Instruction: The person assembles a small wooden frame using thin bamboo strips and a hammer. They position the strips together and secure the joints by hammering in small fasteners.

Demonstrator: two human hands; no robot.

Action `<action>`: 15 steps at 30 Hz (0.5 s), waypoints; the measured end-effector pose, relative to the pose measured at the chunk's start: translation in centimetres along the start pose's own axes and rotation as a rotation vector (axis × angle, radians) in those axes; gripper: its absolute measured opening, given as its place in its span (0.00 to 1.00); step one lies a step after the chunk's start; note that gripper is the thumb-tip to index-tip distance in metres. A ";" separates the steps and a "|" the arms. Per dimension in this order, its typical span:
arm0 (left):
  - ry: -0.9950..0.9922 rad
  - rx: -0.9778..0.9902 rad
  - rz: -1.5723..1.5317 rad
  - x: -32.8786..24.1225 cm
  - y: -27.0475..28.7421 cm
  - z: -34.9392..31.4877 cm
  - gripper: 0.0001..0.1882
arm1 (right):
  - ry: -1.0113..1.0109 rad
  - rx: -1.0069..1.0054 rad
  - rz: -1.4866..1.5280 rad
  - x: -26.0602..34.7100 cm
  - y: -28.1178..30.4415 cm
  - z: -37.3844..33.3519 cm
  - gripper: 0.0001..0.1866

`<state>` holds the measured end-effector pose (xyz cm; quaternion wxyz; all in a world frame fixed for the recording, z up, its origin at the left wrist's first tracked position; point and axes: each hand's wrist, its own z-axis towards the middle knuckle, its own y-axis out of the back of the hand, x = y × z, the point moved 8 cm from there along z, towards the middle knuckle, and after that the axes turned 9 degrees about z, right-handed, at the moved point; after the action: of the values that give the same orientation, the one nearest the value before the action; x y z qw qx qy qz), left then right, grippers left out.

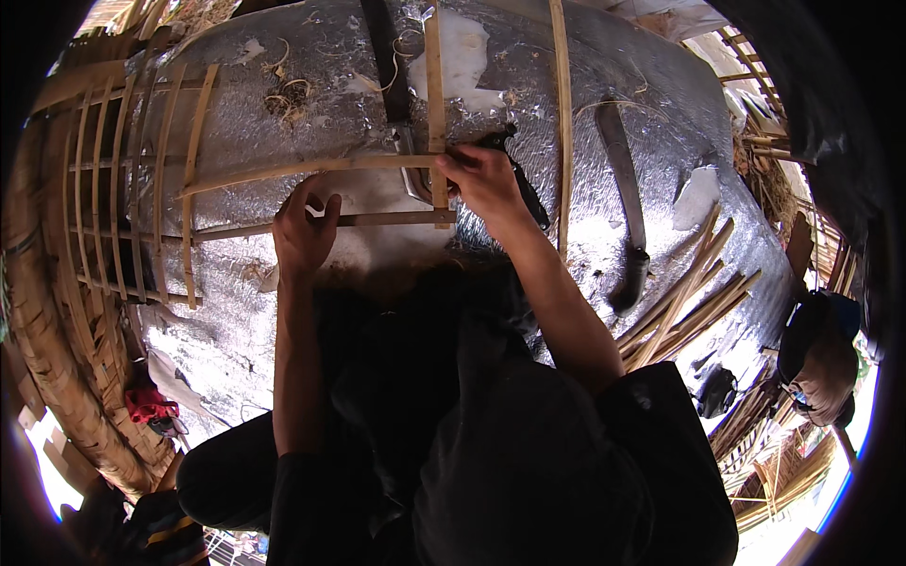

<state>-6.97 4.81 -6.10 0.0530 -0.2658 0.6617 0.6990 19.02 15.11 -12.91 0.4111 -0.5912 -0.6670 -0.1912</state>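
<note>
My right hand (pixel 483 185) pinches the spot where a long upper bamboo strip (pixel 283 174) crosses an upright bamboo strip (pixel 434 75). Beside the strip's underside, further left, my left hand (pixel 307 229) is curled with its thumb and fingers apart, holding nothing I can see. A lower bamboo strip (pixel 377 219) runs roughly parallel, its right end crossing the foot of the upright one. Both long strips reach left to a bamboo lattice (pixel 132 189). Behind the crossing lies a tool with a bent metal part (pixel 412 179). A black-handled tool (pixel 530 189) lies partly hidden by my right hand.
A silver foil sheet (pixel 311 104) covers the work surface. Another upright strip (pixel 561 113) stands right of my hand. Further right lie a long dark blade with a black handle (pixel 629 278) and a bundle of bamboo strips (pixel 694 292). A red item (pixel 151 407) sits at lower left.
</note>
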 end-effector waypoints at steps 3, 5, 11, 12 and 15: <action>0.006 0.026 -0.017 -0.4 0.0 0.2 0.22 | 0.005 0.003 -0.042 0.2 0.4 0.2 0.19; -0.009 0.005 -0.029 -1.0 0.3 0.4 0.22 | 0.012 0.000 -0.064 0.3 0.4 0.2 0.19; -0.092 -0.089 0.050 -1.2 0.9 0.7 0.19 | 0.022 -0.011 -0.051 0.4 0.5 0.3 0.20; -0.107 -0.118 0.075 -1.1 1.1 0.8 0.18 | 0.026 -0.011 -0.052 0.3 0.5 0.4 0.21; -0.121 -0.284 0.088 -2.1 2.6 1.4 0.16 | 0.021 -0.016 -0.071 0.1 0.5 0.5 0.21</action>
<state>-6.77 6.41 -2.85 0.0237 -0.1989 0.5628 0.8020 19.34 15.65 -13.18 0.4061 -0.5683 -0.6818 -0.2172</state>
